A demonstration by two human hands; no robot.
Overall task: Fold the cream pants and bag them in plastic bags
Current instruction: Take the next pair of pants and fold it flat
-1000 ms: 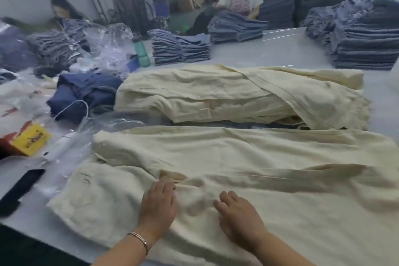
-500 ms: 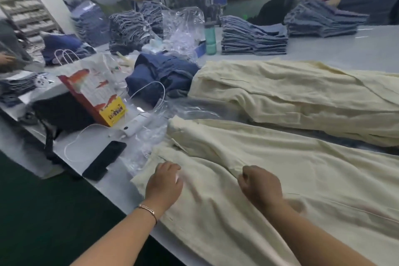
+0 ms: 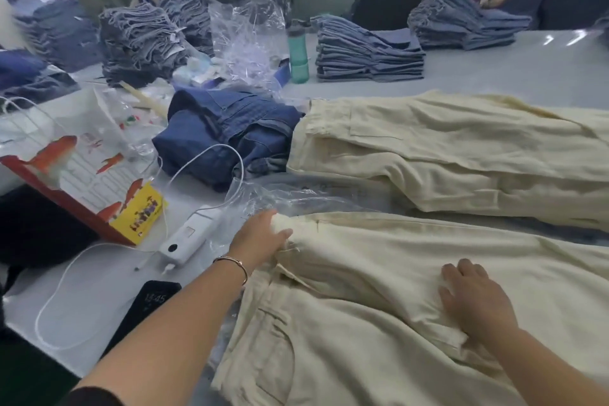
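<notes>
Cream pants [image 3: 379, 273] flat on surface [image 3: 99, 303], folding barely begun. Left hand [image 3: 260, 237] gripping waistband corner; right hand [image 3: 474, 300] pressing flat, fingers straight. Next: waistband across, creases smoothed.

Cream pants [image 3: 412, 290] are lying by navy jeans [image 3: 227, 135], a teal bottle [image 3: 298, 53], and a red-and-yellow fish-printed bag [image 3: 99, 181]

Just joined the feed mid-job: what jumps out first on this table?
The cream pants spread across the near table dominate, with the left hand gripping their far-left corner and the right hand flat on the fabric. Behind them lies a second cream pile, with crumpled plastic bags between the two. To the left sit a white power bank and a red fish-printed paper bag.
</notes>
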